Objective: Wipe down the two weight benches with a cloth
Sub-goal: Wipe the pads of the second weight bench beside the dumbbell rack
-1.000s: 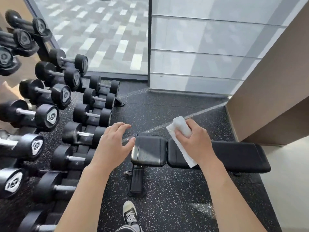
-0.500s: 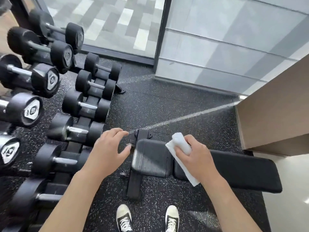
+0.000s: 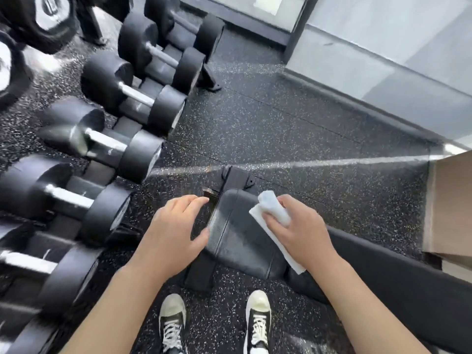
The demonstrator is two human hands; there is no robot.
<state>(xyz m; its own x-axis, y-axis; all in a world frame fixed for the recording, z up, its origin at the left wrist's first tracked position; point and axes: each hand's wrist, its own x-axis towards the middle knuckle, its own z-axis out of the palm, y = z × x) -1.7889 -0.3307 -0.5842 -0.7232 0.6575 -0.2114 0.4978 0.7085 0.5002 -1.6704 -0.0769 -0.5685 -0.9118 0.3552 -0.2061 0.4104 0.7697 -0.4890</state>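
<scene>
One bench point(image 3: 245, 241) in view, running from centre out toward 4 o'clock; the 2nd one isn't visible, so can't say where it is. You're standing at its near side, shoes point(image 3: 258, 320) at 6 o'clock, dumbbell rack point(image 3: 107, 154) filling 9 to 11 o'clock.

Your right hand point(image 3: 301, 231) sits over the gap between the short seat pad and the long back pad, w/ the cloth point(image 3: 274, 208) bunched at the knuckle end and a flat tail hanging toward 5 o'clock. Prob. held that way so a thick wad meets the vinyl while the loose end trails. Fingers curled round the cloth, thumb pinching the roll; whether the cloth actually touches the pad yet, can't tell.

Your left hand point(image 3: 176, 233) is at the seat pad's 9 o'clock edge, fingers relaxed and slightly apart, holding nothing, thumb tip at or just beside the pad's edge. Looks like a brace to steady you or the bench.

Judgement: wiping is only about to start here.
</scene>
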